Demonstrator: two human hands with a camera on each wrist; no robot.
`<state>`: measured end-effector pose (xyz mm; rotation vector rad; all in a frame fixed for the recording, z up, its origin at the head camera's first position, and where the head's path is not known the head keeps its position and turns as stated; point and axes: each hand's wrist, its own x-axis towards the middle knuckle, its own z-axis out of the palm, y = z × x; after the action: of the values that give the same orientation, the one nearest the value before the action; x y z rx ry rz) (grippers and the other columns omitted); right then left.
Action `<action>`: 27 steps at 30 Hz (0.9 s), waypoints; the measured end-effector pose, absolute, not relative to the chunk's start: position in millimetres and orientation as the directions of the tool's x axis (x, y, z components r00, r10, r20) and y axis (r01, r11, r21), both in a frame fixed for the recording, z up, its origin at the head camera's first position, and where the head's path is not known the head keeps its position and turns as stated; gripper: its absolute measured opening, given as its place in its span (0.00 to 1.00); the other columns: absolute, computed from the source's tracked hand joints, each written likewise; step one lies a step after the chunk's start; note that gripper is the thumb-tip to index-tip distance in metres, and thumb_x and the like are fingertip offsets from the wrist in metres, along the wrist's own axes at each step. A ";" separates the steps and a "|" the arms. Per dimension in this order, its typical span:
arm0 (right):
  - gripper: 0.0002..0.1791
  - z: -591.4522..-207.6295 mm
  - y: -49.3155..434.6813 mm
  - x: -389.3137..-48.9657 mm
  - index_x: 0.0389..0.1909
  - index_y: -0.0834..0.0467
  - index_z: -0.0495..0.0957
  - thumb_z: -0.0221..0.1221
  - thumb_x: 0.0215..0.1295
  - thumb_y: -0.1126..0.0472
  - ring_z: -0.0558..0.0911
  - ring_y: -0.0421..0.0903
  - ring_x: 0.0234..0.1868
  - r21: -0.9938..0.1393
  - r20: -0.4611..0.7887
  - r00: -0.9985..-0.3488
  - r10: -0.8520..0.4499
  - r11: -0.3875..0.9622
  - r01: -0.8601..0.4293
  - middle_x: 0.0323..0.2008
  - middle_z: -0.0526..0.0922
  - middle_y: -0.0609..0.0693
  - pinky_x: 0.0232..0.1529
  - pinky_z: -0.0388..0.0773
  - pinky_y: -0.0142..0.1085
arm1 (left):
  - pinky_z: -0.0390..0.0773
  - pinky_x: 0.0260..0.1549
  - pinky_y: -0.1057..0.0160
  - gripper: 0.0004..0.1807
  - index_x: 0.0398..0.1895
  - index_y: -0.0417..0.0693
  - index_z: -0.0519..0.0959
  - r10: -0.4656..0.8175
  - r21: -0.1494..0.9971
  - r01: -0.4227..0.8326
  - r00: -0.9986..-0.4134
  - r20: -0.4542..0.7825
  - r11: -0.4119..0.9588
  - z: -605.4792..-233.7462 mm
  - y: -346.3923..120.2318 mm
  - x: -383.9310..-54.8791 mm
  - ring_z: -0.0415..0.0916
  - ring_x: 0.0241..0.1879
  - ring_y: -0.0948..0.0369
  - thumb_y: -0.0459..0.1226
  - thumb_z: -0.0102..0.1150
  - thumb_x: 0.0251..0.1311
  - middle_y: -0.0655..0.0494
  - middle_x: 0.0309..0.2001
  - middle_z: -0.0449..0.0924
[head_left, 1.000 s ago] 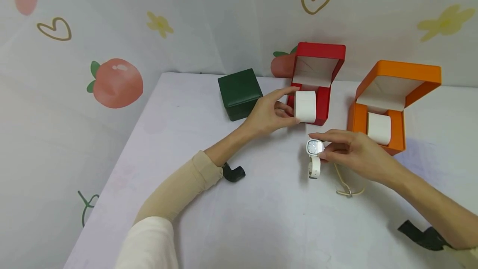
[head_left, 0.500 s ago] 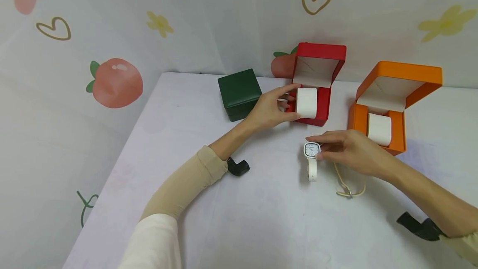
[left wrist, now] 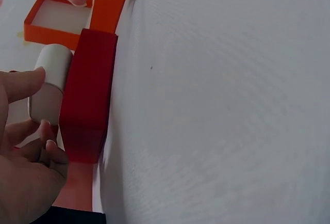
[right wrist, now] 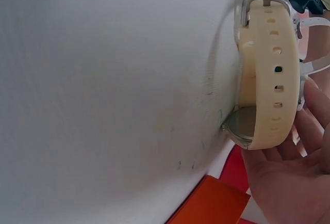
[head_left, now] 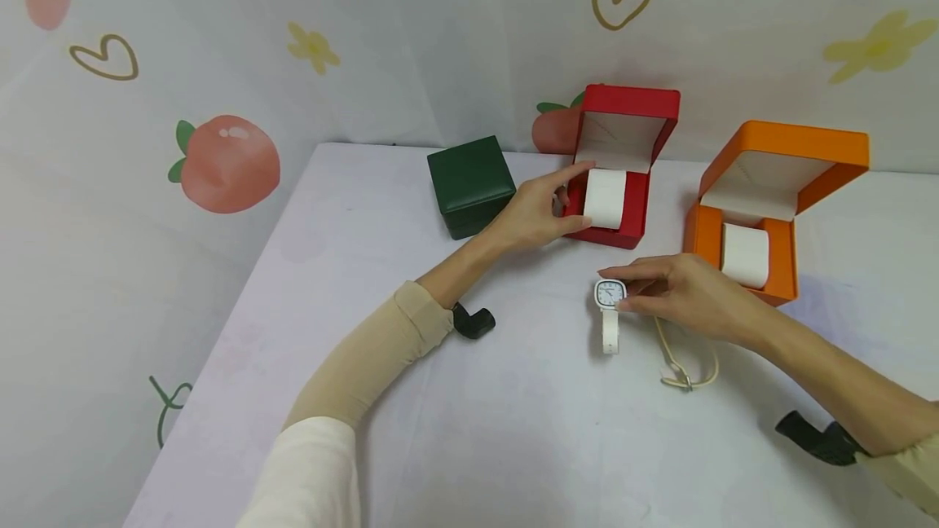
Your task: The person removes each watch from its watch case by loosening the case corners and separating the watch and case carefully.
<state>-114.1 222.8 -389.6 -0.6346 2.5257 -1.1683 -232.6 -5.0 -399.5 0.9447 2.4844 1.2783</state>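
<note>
My left hand (head_left: pixel 539 214) pinches a white watch cushion (head_left: pixel 605 198) by its ends, thumb at the near side and index finger at the far side. The cushion sits at the opening of a red watch box (head_left: pixel 637 209) whose lid stands up. In the left wrist view, the fingertips touch both ends of the cushion. Lower on the right, my right hand (head_left: pixel 678 292) pinches a white wristwatch (head_left: pixel 610 293) by its case, dial up, strap hanging towards me. A cream-strapped watch (right wrist: pixel 265 79) lies on the table beneath the right hand, its buckle showing in the head view.
An orange watch box (head_left: pixel 807 151) stands open at the right, a white cushion (head_left: pixel 745 255) inside. Left of the red box is a lidded green box (head_left: pixel 473 178), beside the left wrist. A printed white curtain (head_left: pixel 411 31) hangs behind the table.
My left hand has moved the cushion back and slightly right, further over the red box. My right hand has shifted a little left with the white wristwatch, its dial turning more upward.
</note>
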 end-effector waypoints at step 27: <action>0.23 -401.7 222.3 -121.3 0.55 0.55 0.84 0.72 0.57 0.61 0.79 0.42 0.33 -0.731 -0.133 -0.867 -0.480 0.638 -0.241 0.40 0.87 0.45 0.29 0.76 0.28 | 0.69 0.24 0.69 0.38 0.73 0.46 0.66 0.646 0.809 0.416 -0.761 0.060 0.415 -404.2 -1.2 -247.2 0.69 0.29 0.60 0.35 0.69 0.58 0.51 0.35 0.72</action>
<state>-121.3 222.3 -401.7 -0.5781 2.5465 -1.0689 -247.2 -1.2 -404.2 0.9282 2.4116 1.2658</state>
